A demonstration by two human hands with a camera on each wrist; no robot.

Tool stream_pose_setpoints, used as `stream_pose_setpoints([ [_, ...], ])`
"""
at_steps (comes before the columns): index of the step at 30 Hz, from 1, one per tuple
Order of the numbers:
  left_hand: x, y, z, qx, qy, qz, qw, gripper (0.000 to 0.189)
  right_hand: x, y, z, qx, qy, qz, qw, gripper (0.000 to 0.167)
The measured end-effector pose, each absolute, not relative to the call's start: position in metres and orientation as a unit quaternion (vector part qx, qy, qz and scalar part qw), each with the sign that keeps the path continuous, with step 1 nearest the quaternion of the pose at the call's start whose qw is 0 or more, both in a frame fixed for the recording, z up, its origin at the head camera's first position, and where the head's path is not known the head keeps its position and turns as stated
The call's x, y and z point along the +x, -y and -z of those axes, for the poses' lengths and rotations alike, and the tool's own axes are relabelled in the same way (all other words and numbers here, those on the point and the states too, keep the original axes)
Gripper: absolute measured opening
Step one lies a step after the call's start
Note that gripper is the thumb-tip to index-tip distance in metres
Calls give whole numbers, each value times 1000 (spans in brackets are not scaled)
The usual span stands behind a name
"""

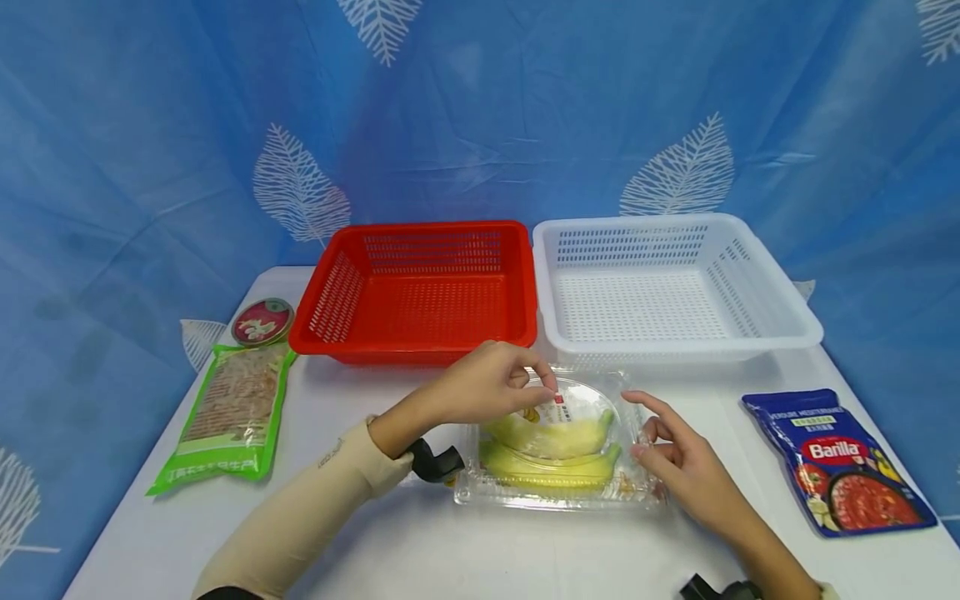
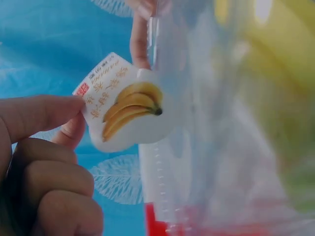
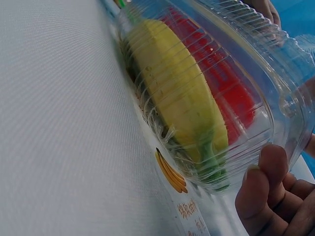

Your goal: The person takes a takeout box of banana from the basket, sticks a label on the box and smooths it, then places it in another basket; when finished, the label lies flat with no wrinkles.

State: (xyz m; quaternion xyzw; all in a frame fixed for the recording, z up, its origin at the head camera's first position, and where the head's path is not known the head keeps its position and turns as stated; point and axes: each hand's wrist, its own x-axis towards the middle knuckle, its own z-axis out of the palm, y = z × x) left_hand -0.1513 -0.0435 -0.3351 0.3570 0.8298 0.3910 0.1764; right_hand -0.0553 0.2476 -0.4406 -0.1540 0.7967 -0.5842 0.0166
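A clear plastic box (image 1: 555, 497) with ridged walls holds yellow-green bananas (image 1: 547, 467). My left hand (image 1: 498, 383) is over its lid, thumb and index finger pinching the edge of a white label (image 2: 130, 115) printed with bananas. The label's far side overlaps the lid in the left wrist view. At the box's right side, my right hand (image 1: 678, 458) grips the edge, its thumb and a curled finger close together at the corner in the right wrist view. Another banana-printed label (image 3: 172, 172) shows low along the box's edge there.
Behind the box stand a red basket (image 1: 412, 354) and a white basket (image 1: 682, 343), side by side. To the left lie a green-edged food packet (image 1: 236, 400) and a round tin (image 1: 262, 322). A blue sauce pouch (image 1: 836, 462) lies at the right.
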Motion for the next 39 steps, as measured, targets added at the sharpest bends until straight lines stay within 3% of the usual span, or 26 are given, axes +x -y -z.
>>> stream_pose_setpoints([
  [11, -140, 52, 320, 340, -820, -387, 249, 5, -54, -248, 438, -148, -809, 569, 13, 62],
  [39, -157, 23, 368, 365, -857, -338, 135, 4, -55, -249, 436, -154, -804, 574, 8, 63],
])
